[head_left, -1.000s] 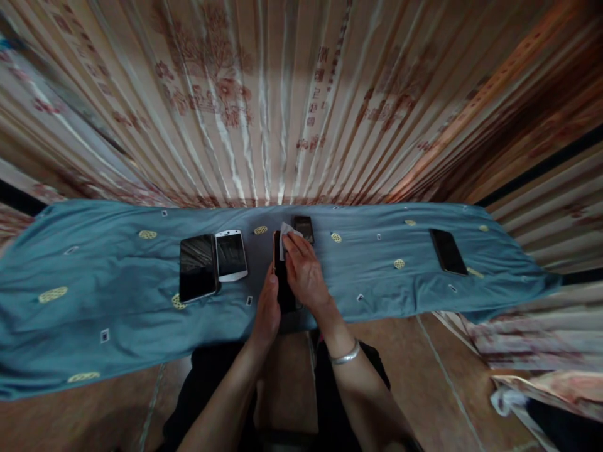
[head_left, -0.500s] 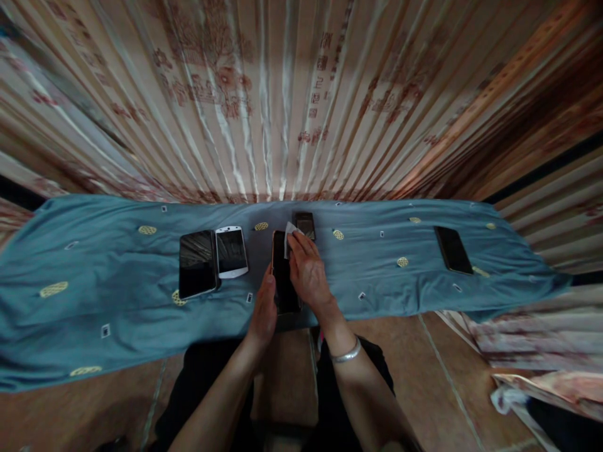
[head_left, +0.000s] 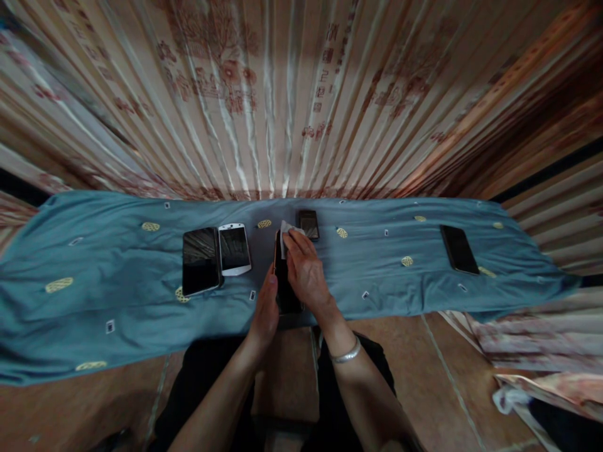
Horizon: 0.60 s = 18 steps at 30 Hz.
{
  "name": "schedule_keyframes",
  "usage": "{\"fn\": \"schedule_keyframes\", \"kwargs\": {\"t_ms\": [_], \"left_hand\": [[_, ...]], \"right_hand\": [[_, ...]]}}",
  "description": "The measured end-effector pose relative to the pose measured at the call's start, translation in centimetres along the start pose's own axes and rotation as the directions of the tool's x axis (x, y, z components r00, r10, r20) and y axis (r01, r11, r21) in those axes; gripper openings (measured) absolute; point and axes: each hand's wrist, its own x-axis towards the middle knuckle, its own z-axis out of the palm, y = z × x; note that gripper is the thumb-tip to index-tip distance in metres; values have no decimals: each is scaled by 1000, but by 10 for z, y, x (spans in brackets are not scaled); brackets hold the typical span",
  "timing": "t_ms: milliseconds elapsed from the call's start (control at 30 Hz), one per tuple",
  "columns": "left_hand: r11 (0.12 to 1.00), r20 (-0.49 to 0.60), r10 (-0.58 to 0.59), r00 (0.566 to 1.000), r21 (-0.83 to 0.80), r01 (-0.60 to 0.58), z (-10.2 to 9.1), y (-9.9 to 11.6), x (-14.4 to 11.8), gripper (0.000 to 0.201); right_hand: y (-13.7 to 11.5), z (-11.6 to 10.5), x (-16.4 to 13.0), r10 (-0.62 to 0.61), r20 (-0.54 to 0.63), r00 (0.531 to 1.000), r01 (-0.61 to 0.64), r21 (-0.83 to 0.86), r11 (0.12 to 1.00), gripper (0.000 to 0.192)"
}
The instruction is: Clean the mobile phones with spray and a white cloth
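Note:
A dark phone with a gold edge [head_left: 284,290] lies on the blue cloth [head_left: 117,295] right in front of me. My left hand [head_left: 265,312] rests against its left edge and steadies it. My right hand [head_left: 306,271] lies over the screen and presses a small white wipe [head_left: 284,232] onto the phone's far end with the fingertips. A silver bangle sits on my right wrist. Most of the screen is hidden under my right hand.
A large black phone [head_left: 201,269] and a white phone [head_left: 234,248] lie side by side to the left. A small dark phone [head_left: 309,225] sits just beyond my right hand. Another black phone [head_left: 459,249] lies far right. Patterned curtains [head_left: 282,94] hang behind the cloth.
My right hand with the wipe has shifted slightly back and forth along the phone's far end. The left hand stays at the phone's edge. The view has tilted a little.

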Motion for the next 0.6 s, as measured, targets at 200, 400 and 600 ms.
{"fn": "schedule_keyframes", "kwargs": {"t_ms": [200,400,600], "left_hand": [[999,-5,7,1000,-35,-7,5,2,1,52],[998,26,-32,999,-45,34,3,7,-1,43],[998,27,-12,1000,-56,13,6,1,1,49]], "right_hand": [[7,2,-1,30,-53,998,-30,7,1000,47],[5,-3,-2,-2,-45,999,3,19,1000,50],[3,-5,-3,-21,11,1000,21,35,999,52]]}}
